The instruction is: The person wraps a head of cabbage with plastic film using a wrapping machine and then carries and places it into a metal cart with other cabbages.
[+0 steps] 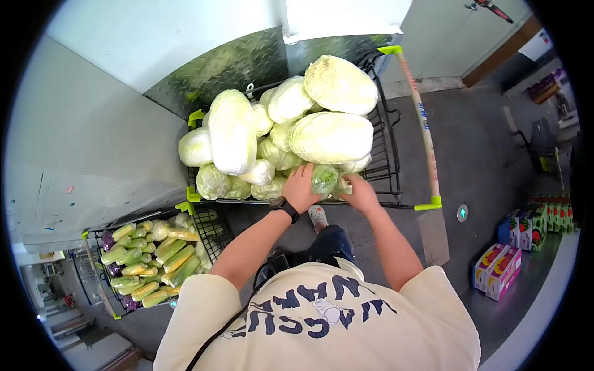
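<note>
Both hands are at a green leafy cabbage [324, 180] in clear plastic wrap, at the near side of a black wire shopping cart [390, 145]. My left hand [301, 188], with a dark watch on its wrist, grips the cabbage from the left, fingers bent over it. My right hand [360, 193] is closed at its right end, pinching a pale edge that could be leaf or wrap. Large wrapped napa cabbages [331, 137] are piled beyond the hands and to the left. The undersides of both hands are hidden.
A second cart at lower left carries wrapped corn [176, 256] and purple vegetables [114, 269]. The first cart's long handle [422, 123] is on its right. Fruit cartons [497, 271] stand on the floor at right. A metal-plated wall [229, 65] is behind the cart.
</note>
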Demonstrator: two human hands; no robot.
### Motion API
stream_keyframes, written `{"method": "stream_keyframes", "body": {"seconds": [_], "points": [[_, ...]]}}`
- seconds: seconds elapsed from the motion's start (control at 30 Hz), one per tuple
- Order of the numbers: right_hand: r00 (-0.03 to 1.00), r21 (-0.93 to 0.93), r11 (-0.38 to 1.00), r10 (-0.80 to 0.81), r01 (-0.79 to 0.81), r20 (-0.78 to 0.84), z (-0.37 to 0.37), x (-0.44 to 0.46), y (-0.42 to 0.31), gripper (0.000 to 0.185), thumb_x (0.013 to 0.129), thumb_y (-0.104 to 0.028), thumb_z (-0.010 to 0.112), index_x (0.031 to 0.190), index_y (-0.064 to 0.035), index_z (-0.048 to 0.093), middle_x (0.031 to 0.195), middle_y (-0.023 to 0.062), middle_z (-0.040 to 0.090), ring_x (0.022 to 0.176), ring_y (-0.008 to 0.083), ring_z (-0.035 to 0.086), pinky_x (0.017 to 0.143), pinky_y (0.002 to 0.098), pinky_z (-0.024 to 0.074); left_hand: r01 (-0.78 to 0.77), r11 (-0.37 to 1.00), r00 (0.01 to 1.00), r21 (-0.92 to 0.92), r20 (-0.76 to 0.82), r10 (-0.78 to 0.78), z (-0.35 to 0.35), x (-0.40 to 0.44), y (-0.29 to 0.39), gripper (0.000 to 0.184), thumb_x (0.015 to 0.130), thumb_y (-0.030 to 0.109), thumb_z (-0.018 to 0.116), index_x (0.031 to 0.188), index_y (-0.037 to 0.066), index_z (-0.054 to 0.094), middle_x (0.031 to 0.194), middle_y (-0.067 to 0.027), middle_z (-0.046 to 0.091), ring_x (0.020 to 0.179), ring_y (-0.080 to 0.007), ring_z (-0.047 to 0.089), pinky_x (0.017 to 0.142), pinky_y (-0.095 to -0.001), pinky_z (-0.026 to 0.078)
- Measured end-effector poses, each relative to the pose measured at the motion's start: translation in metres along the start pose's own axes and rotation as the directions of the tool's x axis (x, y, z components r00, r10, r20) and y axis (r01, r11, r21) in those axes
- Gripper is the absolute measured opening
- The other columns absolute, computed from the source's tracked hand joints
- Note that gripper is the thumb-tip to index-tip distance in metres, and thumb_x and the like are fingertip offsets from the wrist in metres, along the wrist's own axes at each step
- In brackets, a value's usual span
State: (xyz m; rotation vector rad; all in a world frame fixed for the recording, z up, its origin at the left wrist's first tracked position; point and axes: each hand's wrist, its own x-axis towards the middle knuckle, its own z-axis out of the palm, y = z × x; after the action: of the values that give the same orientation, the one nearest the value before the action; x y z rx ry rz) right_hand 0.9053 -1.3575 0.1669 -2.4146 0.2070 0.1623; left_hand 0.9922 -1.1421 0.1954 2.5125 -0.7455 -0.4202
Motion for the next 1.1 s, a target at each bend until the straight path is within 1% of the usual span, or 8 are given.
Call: {"method": "stream_keyframes", "body": {"seconds": [0.17, 0.27, 0.4, 0.6, 0.73, 0.77, 0.9, 1.1], "points": [[0.865, -0.111, 0.970, -0.135, 0.214, 0.483, 0.004, 0.069, 0.017, 0.117, 0.057, -0.041, 0.091, 0.152, -0.0033, 0.033, 0.146, 0.0260, 0.049, 0.129, 0.0409, 0.053, 0.105, 0.0455, 0.0466, 0.047, 0.996, 0.998, -0.079, -0.026, -0.049, -0.016, -0.008, -0.013, 0.088, 0.065, 0.024, 0.089, 0.141, 0.009, 0.048, 0.130, -0.0147, 0.056, 0.118, -0.0366, 0.057, 0.095, -0.0463, 0.051], [0.810, -0.041, 0.901, -0.369, 0.433, 0.456, 0.027, 0.093, 0.010, 0.122, 0.052, -0.046, 0.092, 0.150, -0.0008, 0.034, 0.146, 0.0283, 0.047, 0.132, 0.0427, 0.049, 0.110, 0.0455, 0.0419, 0.100, 0.978, 0.994, -0.184, -0.016, -0.104, -0.029, -0.010, -0.027, 0.088, 0.065, 0.022, 0.089, 0.142, 0.009, 0.048, 0.130, -0.0162, 0.056, 0.118, -0.0373, 0.057, 0.097, -0.0439, 0.050], [0.777, 0.202, 0.960, -0.275, 0.193, 0.566, 0.049, 0.113, -0.014, 0.120, 0.052, -0.047, 0.092, 0.148, 0.0003, 0.038, 0.141, 0.0290, 0.052, 0.133, 0.0396, 0.050, 0.111, 0.0409, 0.0409, 0.085, 0.913, 0.990, -0.400, -0.068, -0.122, -0.032, -0.021, -0.071, 0.092, 0.064, 0.012, 0.091, 0.144, 0.004, 0.045, 0.132, -0.0162, 0.055, 0.123, -0.0325, 0.056, 0.103, -0.0389, 0.047], [0.843, 0.219, 0.947, -0.312, 0.236, 0.439, 0.043, 0.106, -0.046, 0.117, 0.054, -0.048, 0.092, 0.149, -0.0052, 0.039, 0.146, 0.0237, 0.050, 0.134, 0.0378, 0.049, 0.113, 0.0419, 0.0391, 0.156, 0.707, 0.984, -0.690, 0.044, -0.174, -0.050, -0.038, -0.100, 0.098, 0.067, 0.007, 0.091, 0.149, 0.003, 0.038, 0.141, -0.0149, 0.052, 0.130, -0.0240, 0.051, 0.110, -0.0363, 0.042], [0.884, 0.070, 0.958, -0.284, 0.278, 0.372, 0.030, 0.087, -0.055, 0.117, 0.057, -0.048, 0.091, 0.151, -0.0058, 0.037, 0.148, 0.0237, 0.048, 0.136, 0.0400, 0.047, 0.113, 0.0453, 0.0384, 0.118, 0.746, 0.984, -0.655, -0.024, -0.177, -0.048, -0.042, -0.094, 0.104, 0.066, 0.012, 0.093, 0.152, 0.003, 0.035, 0.145, -0.0150, 0.050, 0.135, -0.0265, 0.049, 0.112, -0.0384, 0.040], [0.880, 0.017, 0.958, -0.269, 0.285, 0.391, 0.022, 0.083, -0.062, 0.116, 0.058, -0.048, 0.090, 0.151, -0.0057, 0.037, 0.148, 0.0240, 0.048, 0.137, 0.0408, 0.046, 0.113, 0.0461, 0.0384, 0.171, 0.740, 0.978, -0.651, 0.020, -0.208, -0.047, -0.041, -0.091, 0.102, 0.070, 0.024, 0.091, 0.152, 0.003, 0.035, 0.144, -0.0192, 0.051, 0.135, -0.0311, 0.050, 0.112, -0.0403, 0.041], [0.887, -0.075, 0.931, -0.312, 0.356, 0.341, 0.036, 0.083, -0.038, 0.111, 0.060, -0.045, 0.087, 0.152, -0.0105, 0.036, 0.150, 0.0223, 0.045, 0.139, 0.0420, 0.042, 0.113, 0.0507, 0.0364, 0.193, 0.934, 0.981, -0.301, 0.072, -0.180, -0.027, -0.033, -0.099, 0.093, 0.079, 0.039, 0.082, 0.150, 0.002, 0.036, 0.137, -0.0272, 0.055, 0.129, -0.0413, 0.052, 0.106, -0.0442, 0.045], [0.848, -0.076, 0.975, -0.143, 0.210, 0.511, 0.053, 0.090, -0.020, 0.104, 0.060, -0.048, 0.086, 0.148, -0.0101, 0.044, 0.140, 0.0241, 0.056, 0.129, 0.0423, 0.053, 0.109, 0.0482, 0.0415, 0.205, 0.962, 0.971, -0.178, -0.087, -0.223, -0.030, -0.027, -0.061, 0.087, 0.078, 0.035, 0.082, 0.144, -0.002, 0.039, 0.137, -0.0248, 0.052, 0.125, -0.0413, 0.053, 0.104, -0.0451, 0.046]]}}
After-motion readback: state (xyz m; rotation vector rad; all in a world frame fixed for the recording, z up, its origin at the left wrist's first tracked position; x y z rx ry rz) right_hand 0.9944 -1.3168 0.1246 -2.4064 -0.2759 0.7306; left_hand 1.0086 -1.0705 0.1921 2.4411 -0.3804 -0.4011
